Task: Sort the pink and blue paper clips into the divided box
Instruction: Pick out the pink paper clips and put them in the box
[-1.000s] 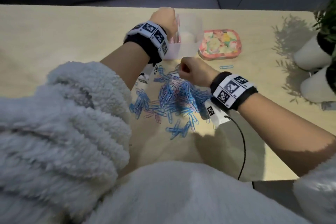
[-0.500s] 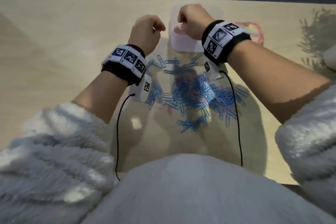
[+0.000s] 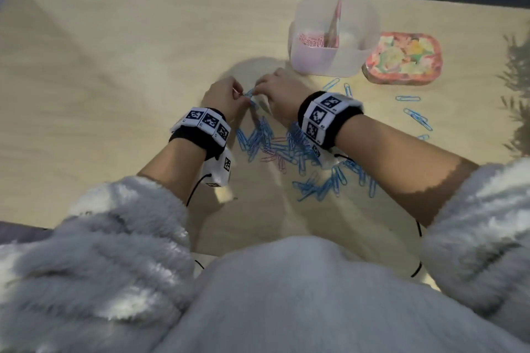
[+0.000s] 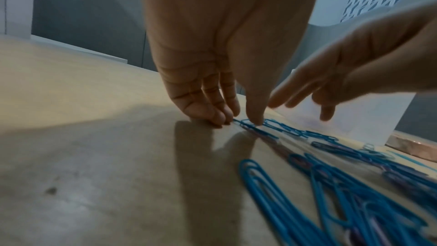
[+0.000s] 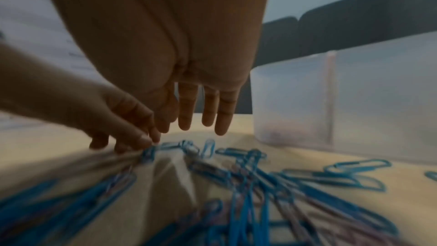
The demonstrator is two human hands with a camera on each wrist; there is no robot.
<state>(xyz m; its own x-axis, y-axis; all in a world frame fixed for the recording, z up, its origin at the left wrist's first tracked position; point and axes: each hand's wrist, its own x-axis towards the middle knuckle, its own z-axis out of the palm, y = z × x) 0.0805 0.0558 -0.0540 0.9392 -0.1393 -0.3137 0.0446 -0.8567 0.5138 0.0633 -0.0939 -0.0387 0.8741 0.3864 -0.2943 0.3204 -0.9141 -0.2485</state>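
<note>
A translucent divided box stands at the back right, with pink clips in its left compartment. A pile of blue paper clips mixed with a few pink clips lies between my wrists. My left hand is at the pile's far end; its thumb and fingertips pinch a blue clip on the table. My right hand hovers just right of it, its fingers hanging straight above the clips and holding nothing. The box is close on its right.
A flat floral tin sits right of the box. Loose blue clips are scattered in front of it. A plant's shadow falls on the wooden table's right edge. Cables run from both wristbands toward my body.
My right hand has come back from over the box and my left hand from beside it. Both now meet low at the pile's far end, the left taking a blue clip.
</note>
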